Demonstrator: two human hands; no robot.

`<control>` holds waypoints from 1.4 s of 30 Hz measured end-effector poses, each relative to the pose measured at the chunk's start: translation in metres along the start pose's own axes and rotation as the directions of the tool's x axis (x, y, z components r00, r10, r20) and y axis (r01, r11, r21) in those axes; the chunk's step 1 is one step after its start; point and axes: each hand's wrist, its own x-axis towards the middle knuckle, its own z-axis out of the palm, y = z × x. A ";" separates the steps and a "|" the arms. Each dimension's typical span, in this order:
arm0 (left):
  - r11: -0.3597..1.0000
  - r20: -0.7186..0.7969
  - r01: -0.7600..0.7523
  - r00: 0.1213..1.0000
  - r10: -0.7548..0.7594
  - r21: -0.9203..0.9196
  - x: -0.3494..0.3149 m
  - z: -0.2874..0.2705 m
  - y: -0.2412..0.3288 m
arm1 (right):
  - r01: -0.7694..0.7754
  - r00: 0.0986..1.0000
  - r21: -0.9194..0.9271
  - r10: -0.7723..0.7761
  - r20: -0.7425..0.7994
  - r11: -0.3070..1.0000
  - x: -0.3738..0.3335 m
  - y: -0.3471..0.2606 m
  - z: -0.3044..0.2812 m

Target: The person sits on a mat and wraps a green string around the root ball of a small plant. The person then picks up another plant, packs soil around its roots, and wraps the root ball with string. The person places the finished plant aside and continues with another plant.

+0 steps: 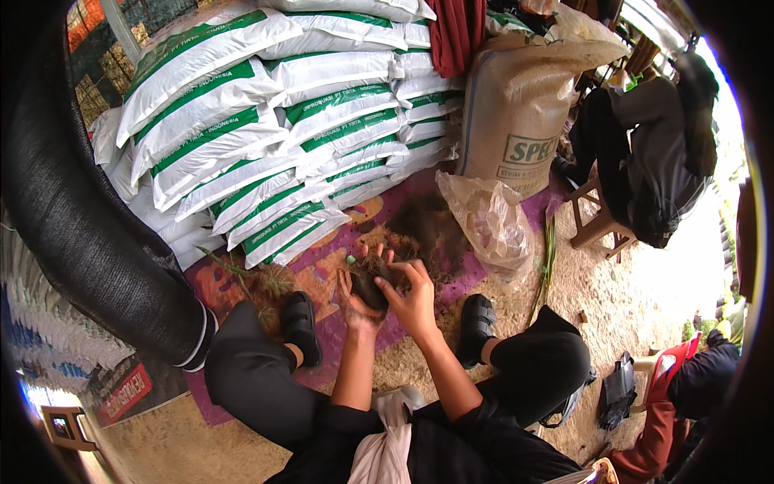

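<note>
Reaching forward with both bare forearms [355, 371] between black-trousered legs [542, 367], converging above a purple-and-orange patterned mat [208, 403]. Cupping a dark brown, rounded clump of soil and fibrous roots [370, 292] from the left and below with the left hand [361, 313], palm upward. Bracing the clump's right side with the right hand [414, 296], thumb laid on the upper face. Held snugly between both hands, near loose dark soil [439, 230] and left of a crumpled translucent plastic bag [492, 226].
</note>
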 end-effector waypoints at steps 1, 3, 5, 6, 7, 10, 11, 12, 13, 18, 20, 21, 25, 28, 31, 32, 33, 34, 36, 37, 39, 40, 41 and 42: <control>1.000 -0.022 -0.002 1.000 0.002 0.008 -0.001 -0.001 0.000 | 0.041 0.999 -0.035 -0.041 -0.011 0.999 -0.001 -0.005 -0.001; 0.897 0.114 0.097 0.992 -0.053 -0.431 0.001 -0.011 0.002 | 0.124 0.991 -0.113 -0.128 -0.033 0.986 0.000 -0.013 -0.006; 0.763 0.175 0.176 0.981 -0.084 -0.621 0.002 -0.018 0.004 | 0.287 0.958 -0.207 -0.279 0.067 0.935 -0.002 -0.009 -0.005; 0.755 0.164 0.193 0.980 -0.115 -0.627 0.003 -0.019 0.006 | 0.368 0.930 -0.246 -0.348 0.122 0.897 -0.003 -0.006 -0.004; 0.746 0.153 0.209 0.978 -0.144 -0.632 0.003 -0.020 0.007 | 0.384 0.920 -0.306 -0.334 0.203 0.871 -0.008 -0.003 0.000; 1.000 0.005 0.011 1.000 -0.011 -0.024 0.001 -0.038 0.010 | 0.364 0.913 -0.252 -0.289 0.289 0.897 -0.019 0.006 0.017; 0.997 -0.087 -0.015 0.996 0.022 0.079 0.002 -0.031 0.013 | 0.370 0.909 -0.250 -0.293 0.296 0.895 -0.020 0.006 0.017; 0.998 -0.083 -0.017 0.996 0.023 0.068 0.004 -0.030 0.014 | 0.377 0.905 -0.249 -0.298 0.303 0.892 -0.020 0.007 0.017; 0.998 -0.079 -0.020 0.997 0.024 0.057 0.004 -0.028 0.013 | 0.383 0.901 -0.248 -0.302 0.310 0.890 -0.020 0.007 0.016; 1.000 0.021 0.018 1.000 -0.018 -0.004 -0.001 -0.006 0.013 | 0.391 0.894 -0.221 -0.313 0.320 0.893 -0.020 0.002 0.011; 1.000 -0.016 0.003 1.000 -0.003 0.001 -0.002 0.000 0.012 | 0.420 0.888 -0.273 -0.331 0.318 0.865 -0.023 0.002 0.010; 1.000 -0.036 0.005 0.999 -0.004 0.011 -0.001 -0.008 0.014 | 0.403 0.887 -0.213 -0.322 0.332 0.890 -0.027 0.002 0.015; 0.996 -0.056 0.016 0.998 -0.011 0.091 0.002 -0.021 0.018 | 0.426 0.880 -0.219 -0.346 0.325 0.878 -0.032 0.001 0.021; 0.996 -0.123 0.026 0.992 -0.015 0.088 0.000 -0.006 0.011 | 0.416 0.885 -0.222 -0.336 0.324 0.882 -0.030 0.006 0.014; 0.998 -0.038 0.030 0.999 -0.028 0.047 -0.004 0.003 0.013 | 0.364 0.919 -0.196 -0.317 0.236 0.910 -0.030 0.008 0.010; 0.998 -0.026 0.048 0.998 -0.049 -0.040 -0.006 0.005 0.011 | 0.355 0.929 -0.251 -0.309 0.206 0.901 -0.030 0.011 0.007; 0.999 -0.044 0.042 0.998 -0.041 0.015 -0.006 0.002 0.012 | 0.356 0.928 -0.328 -0.288 0.237 0.875 -0.031 0.012 0.006; 0.997 -0.061 0.037 0.998 -0.032 0.070 -0.005 -0.001 0.013 | 0.357 0.927 -0.403 -0.265 0.267 0.843 -0.031 0.012 0.005; 0.996 -0.095 0.054 0.994 -0.048 0.067 -0.003 -0.007 0.009 | 0.357 0.926 -0.372 -0.271 0.263 0.857 -0.034 0.015 0.007; 0.996 -0.112 0.063 0.992 -0.056 0.065 -0.002 -0.010 0.007 | 0.352 0.929 -0.363 -0.272 0.252 0.863 -0.036 0.015 0.007; 0.995 -0.074 0.099 0.992 -0.097 0.014 -0.004 -0.011 0.005 | 0.348 0.928 -0.343 -0.269 0.257 0.873 -0.035 0.016 0.002; 0.993 -0.055 0.117 0.992 -0.118 -0.012 -0.005 -0.011 0.004 | 0.346 0.928 -0.333 -0.267 0.259 0.877 -0.033 0.016 -0.001; 0.990 -0.036 0.132 0.990 -0.135 -0.057 -0.002 -0.012 0.006 | 0.367 0.926 -0.312 -0.311 0.214 0.876 -0.032 0.016 -0.003; 0.993 -0.034 0.121 0.992 -0.121 -0.014 -0.002 -0.014 0.007 | 0.359 0.932 -0.305 -0.318 0.176 0.882 -0.031 0.015 -0.005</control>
